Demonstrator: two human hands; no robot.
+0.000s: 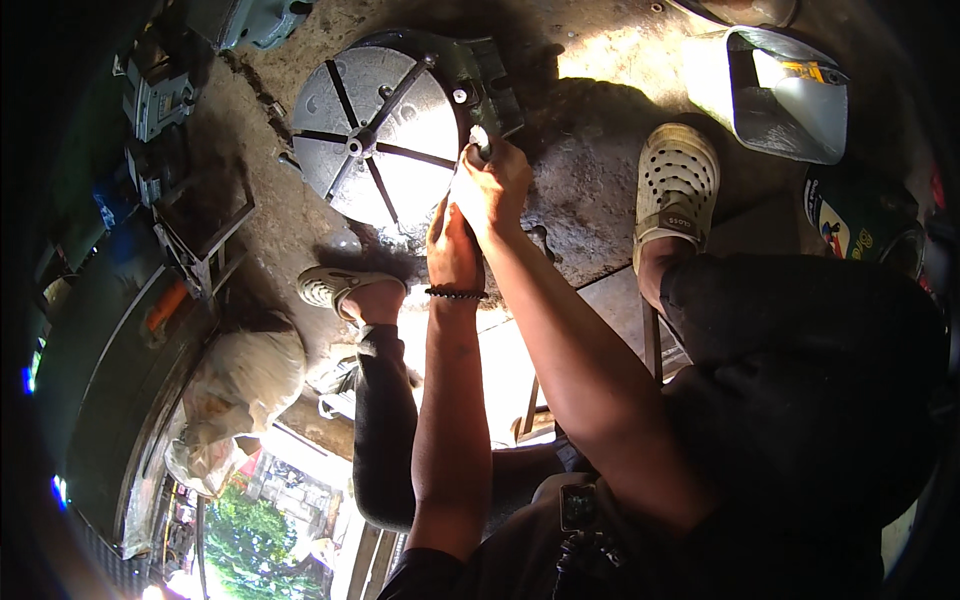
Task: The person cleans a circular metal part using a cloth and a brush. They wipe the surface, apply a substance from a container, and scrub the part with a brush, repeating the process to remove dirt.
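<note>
Working beside a round silver-grey metal disc w/ dark radial slots and central hub (405,128), backed by a dark blocky metal housing (492,85). Located nr far edge of visible part of rough brown concrete floor (600,220), left of its middle, w/ slotted face in full view.

With R hand (497,185) close by disc's right rim, gripping a slim pale piece (478,136), fingers curled snugly round it, only the tip in view; can't tell its kind or material, nor if touching rim. With L hand (453,250) just on near side, below a dark beaded bracelet (456,293) at the wrist, reaching up against underside of R hand; fingers partly hidden, so can't tell how far open or if holding anything.

To do it well, prob. best to grip firm but not tense w/ R hand, and brace w/ L hand to stop tip wandering. Line up by eye before pressing, esp. given glare off disc and deep shadow nr housing; shift forearm if blocking the view. Press lightly + evenly, square on; don't force at an angle, b/c of likely slipping. Mind knuckles vs. rim and housing.
</note>
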